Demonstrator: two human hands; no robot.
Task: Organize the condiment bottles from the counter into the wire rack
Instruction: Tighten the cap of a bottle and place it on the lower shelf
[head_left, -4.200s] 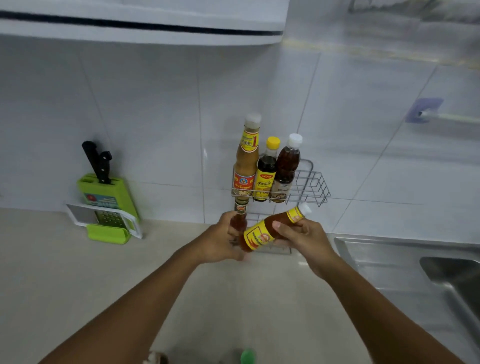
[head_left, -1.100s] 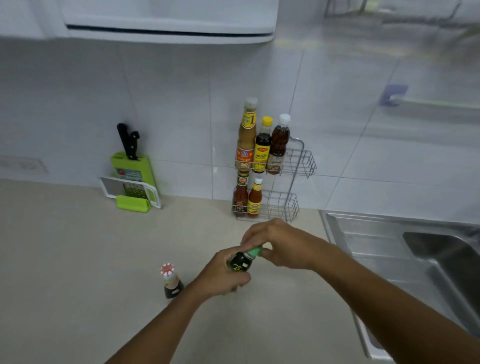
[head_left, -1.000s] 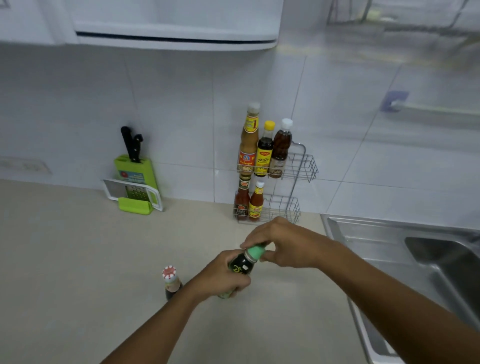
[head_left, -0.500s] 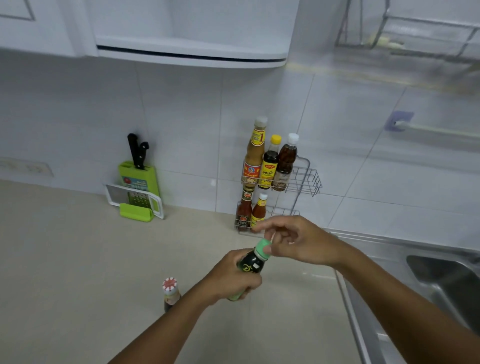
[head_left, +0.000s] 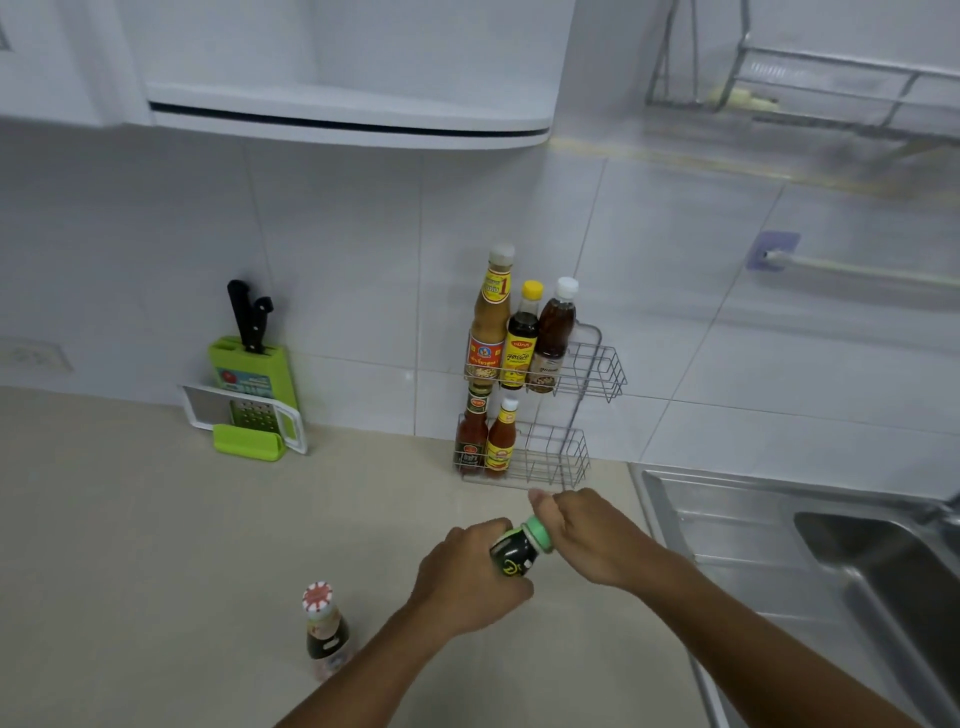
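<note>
A dark bottle with a green cap (head_left: 517, 551) is held tilted above the counter. My left hand (head_left: 467, 577) grips its body and my right hand (head_left: 587, 535) pinches the cap. The two-tier wire rack (head_left: 597, 364) stands against the tiled wall just beyond my hands. Its top tier holds three tall bottles (head_left: 522, 332); its lower tier holds two small red sauce bottles (head_left: 485, 436) at the left, with open space to their right. A small bottle with a red-and-white cap (head_left: 324, 629) stands on the counter left of my left arm.
A green knife block with a grater (head_left: 249, 395) leans against the wall at the left. A steel sink (head_left: 810, 545) lies at the right. A white cabinet (head_left: 343, 114) hangs overhead, and a wall bar (head_left: 857, 270) is at the right.
The view has tilted up slightly. Both hands keep hold of the green-capped bottle, which sits a little nearer the rack's lower tier. Earlier, the orange sauce bottle went into the lower tier.
</note>
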